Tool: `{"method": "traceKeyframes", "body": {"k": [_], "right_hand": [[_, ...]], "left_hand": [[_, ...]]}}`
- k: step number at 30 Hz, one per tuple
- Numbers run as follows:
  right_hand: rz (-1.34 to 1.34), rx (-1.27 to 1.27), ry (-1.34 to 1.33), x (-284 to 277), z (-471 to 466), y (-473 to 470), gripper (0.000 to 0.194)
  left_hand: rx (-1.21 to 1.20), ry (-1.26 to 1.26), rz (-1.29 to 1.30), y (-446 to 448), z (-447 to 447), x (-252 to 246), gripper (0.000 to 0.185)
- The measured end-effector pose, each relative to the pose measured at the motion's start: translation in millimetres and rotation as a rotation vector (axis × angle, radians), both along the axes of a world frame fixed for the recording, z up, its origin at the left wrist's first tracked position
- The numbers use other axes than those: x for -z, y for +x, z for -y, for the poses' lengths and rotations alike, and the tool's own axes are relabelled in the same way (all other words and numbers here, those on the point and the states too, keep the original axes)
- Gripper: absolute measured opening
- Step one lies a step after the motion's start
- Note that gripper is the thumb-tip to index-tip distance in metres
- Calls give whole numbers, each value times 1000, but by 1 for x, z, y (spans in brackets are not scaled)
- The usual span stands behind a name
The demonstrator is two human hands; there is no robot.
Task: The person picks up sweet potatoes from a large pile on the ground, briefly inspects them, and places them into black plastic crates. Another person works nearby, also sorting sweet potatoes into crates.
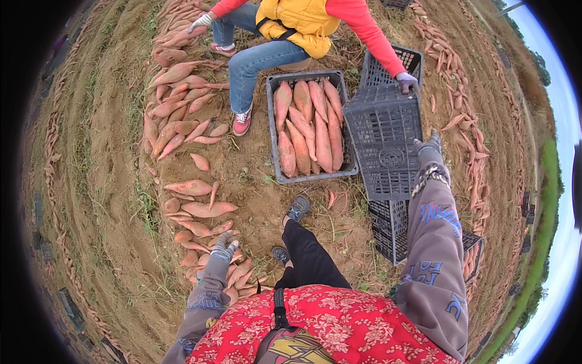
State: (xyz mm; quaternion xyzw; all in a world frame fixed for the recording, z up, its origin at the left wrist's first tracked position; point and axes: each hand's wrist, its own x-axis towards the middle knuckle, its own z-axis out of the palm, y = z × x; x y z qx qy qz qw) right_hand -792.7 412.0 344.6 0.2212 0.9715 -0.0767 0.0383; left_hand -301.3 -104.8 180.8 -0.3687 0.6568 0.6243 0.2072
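My gloved left hand (224, 248) is over the pile of sweet potatoes (209, 209) at the left; whether it grips one cannot be told. My gloved right hand (428, 144) reaches to the right edge of a tilted black plastic crate (386, 141), fingers spread and apparently holding nothing. A co-worker's gloved hand (407, 83) is at the far edge of that same crate. Left of the tilted crate, a black crate full of sweet potatoes (304, 127) stands on the soil. More black crates (388, 227) are beneath and beside the tilted one.
A co-worker in a yellow vest (295, 22) sits beyond the filled crate, the other hand (200, 22) on sweet potatoes. A crate holding sweet potatoes (473, 255) stands right of my right arm. Long rows of sweet potatoes (475, 159) run along both sides of the field.
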Motion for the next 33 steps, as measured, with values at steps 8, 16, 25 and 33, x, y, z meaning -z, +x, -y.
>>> {"method": "traceKeyframes", "body": {"k": [8, 16, 25, 33], "right_hand": [[22, -118, -565, 28, 25, -37, 65], [126, -488, -416, -9, 174, 17, 31], [269, -745, -369, -96, 288, 70, 31], [356, -575, -1191, -142, 345, 103, 39]], "left_hand": [[177, -432, 306, 57, 51, -22, 42], [18, -137, 236, -16, 22, -70, 47], [331, -66, -41, -174, 87, -94, 55], [243, -65, -49, -221, 114, -98, 87]]}}
